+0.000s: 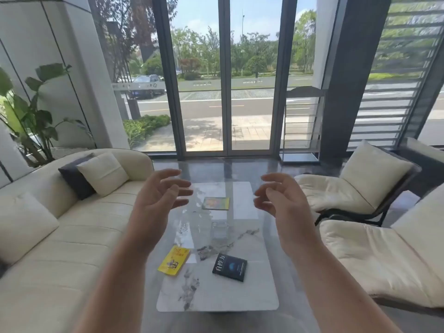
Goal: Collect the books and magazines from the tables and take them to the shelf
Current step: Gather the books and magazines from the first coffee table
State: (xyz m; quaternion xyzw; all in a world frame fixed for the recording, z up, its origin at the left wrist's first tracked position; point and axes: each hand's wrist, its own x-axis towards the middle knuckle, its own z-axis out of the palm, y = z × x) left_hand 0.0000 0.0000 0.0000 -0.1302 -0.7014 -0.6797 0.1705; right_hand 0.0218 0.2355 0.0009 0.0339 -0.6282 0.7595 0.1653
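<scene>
Three books lie on a white marble coffee table (254, 296). A yellow book (173, 260) sits near the front left, a dark blue book (230, 267) near the front right, and a green and orange book (215, 203) toward the far end. My left hand (158, 195) and my right hand (278, 198) are raised in the air above the table, palms facing each other, fingers loosely spread. Neither hand holds or touches anything.
A clear glass (219, 230) stands mid-table between the books. A cream sofa (60, 236) with cushions runs along the left. Two cream lounge chairs (355, 188) stand on the right. A thin metal rack (301, 126) stands by the windows, a plant (31, 111) at far left.
</scene>
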